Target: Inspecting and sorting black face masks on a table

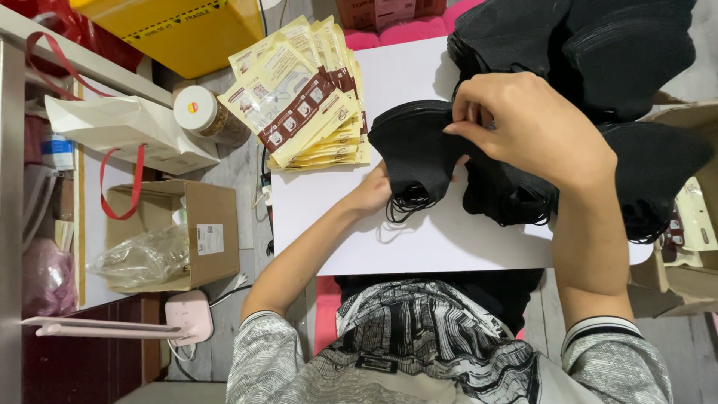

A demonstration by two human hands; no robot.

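While right hand (523, 123) pinches top edge of black mask (415, 150) at tabletop (419, 239) centre, left hand (374, 191) grips it from below, fingers hidden. Risk: dangling ear loops (407, 202) snag mask pile (508, 194) just right, dragging extras; pouch stack (307, 97) far-left is safe.

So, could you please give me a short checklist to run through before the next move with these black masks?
1. Left hand supports the black mask from below: ok, though its fingers are hidden under the mask.
2. Right hand pinches the mask's top edge: ok.
3. Only one mask is picked up: cannot tell, the layers are too dark.
4. Ear loops hang free: cannot tell, they look bunched up.
5. Stack of yellow packets within reach on the white board: ok.
6. Pile of masks stays on the board: not ok, some lie past its right edge.
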